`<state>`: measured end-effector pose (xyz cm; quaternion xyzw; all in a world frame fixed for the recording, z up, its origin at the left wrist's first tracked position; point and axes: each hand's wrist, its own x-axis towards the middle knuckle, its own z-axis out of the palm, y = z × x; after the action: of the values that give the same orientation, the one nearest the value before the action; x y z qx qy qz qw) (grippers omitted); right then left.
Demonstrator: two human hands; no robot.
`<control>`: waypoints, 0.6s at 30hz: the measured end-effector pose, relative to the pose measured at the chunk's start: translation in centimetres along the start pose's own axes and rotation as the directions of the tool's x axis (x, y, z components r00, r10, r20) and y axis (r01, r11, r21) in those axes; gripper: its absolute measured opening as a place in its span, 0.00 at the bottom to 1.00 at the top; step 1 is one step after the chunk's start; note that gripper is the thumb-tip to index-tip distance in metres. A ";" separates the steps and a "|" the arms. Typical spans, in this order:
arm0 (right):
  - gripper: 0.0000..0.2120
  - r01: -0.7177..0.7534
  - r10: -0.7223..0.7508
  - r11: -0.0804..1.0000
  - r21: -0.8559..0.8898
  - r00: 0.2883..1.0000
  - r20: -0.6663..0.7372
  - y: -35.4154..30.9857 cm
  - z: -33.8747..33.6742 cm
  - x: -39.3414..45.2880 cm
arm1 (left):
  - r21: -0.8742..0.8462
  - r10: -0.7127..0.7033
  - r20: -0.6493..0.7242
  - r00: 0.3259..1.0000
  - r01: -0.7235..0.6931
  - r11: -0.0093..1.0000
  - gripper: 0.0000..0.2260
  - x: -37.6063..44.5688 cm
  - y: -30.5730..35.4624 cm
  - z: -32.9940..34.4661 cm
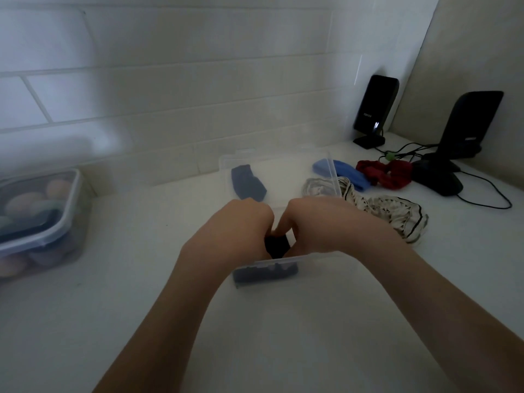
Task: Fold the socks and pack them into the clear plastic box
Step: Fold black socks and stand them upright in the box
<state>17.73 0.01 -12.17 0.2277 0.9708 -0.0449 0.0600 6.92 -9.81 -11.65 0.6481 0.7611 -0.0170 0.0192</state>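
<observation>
Right now both hands meet over the near end of the clear plastic box (pixel 283 262) on the bench (pixel 141 307), the left hand (pixel 241 225) and right hand (pixel 314 222) each pinching the dark sock (pixel 276 246) with curled fingers. Directly below that grip lies the box floor, its long axis running away from the person, so the sock probably only needs pushing straight down; neither hand is nearer.

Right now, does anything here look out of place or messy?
Nothing is spilled or broken. Three socks lie loose right of the box: a blue sock, a red sock and a crumpled striped sock. Both hands are pressing a dark sock in.
</observation>
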 end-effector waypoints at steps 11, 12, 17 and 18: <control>0.24 -0.034 0.024 0.987 0.159 0.998 0.062 0.9 0.6 0.2 | 0.002 0.051 0.015 0.999 -0.051 0.999 0.18 0.5 0.2 0.0; 0.24 -0.032 0.020 0.984 0.173 0.997 0.075 0.9 0.6 0.2 | 0.001 0.054 0.021 0.998 -0.054 0.999 0.17 0.4 0.2 0.0; 0.25 -0.020 -0.038 0.954 0.299 0.982 0.186 1.3 -0.4 -0.2 | -0.189 0.044 0.104 0.994 -0.023 0.982 0.09 -0.8 -1.0 -1.2; 0.25 -0.026 -0.044 0.942 0.336 0.979 0.199 1.5 -0.8 -0.4 | -0.265 0.046 0.092 0.995 -0.020 0.964 0.08 -1.2 -1.6 -1.6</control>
<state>18.65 1.32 -11.40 0.2244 0.9386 -0.2336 0.1191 5.49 -11.17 -10.01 0.6506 0.7440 0.0534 0.1426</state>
